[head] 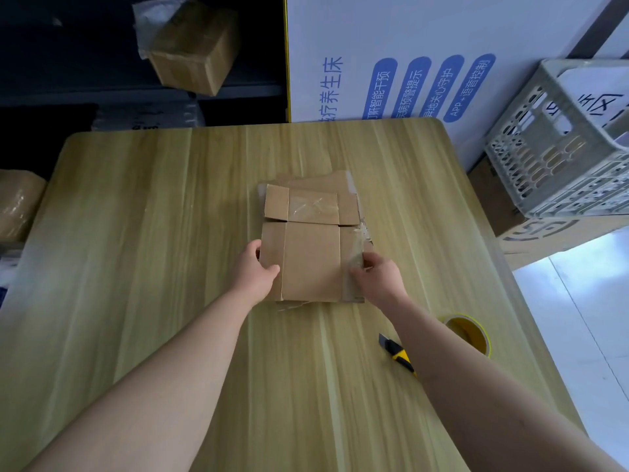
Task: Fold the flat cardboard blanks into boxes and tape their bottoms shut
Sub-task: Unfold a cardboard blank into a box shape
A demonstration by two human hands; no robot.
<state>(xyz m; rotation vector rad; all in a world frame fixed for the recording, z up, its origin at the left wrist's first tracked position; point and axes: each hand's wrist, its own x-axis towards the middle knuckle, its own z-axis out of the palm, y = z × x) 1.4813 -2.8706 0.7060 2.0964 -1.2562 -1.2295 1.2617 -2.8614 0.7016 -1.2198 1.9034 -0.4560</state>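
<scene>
A stack of flat cardboard blanks lay mid-way across the wooden table. The left hand gripped its left edge, thumb on top and fingers tucked beneath. The right hand pinched the right edge with curled fingers, over old clear tape. Near the right forearm sat a tape roll and a utility knife - both untouched

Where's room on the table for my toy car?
Bare: the table left of the cardboard stack, and the far strip behind it. Crowded: the middle, where left hand and right hand grip the stack, and by the knife and tape roll.
</scene>
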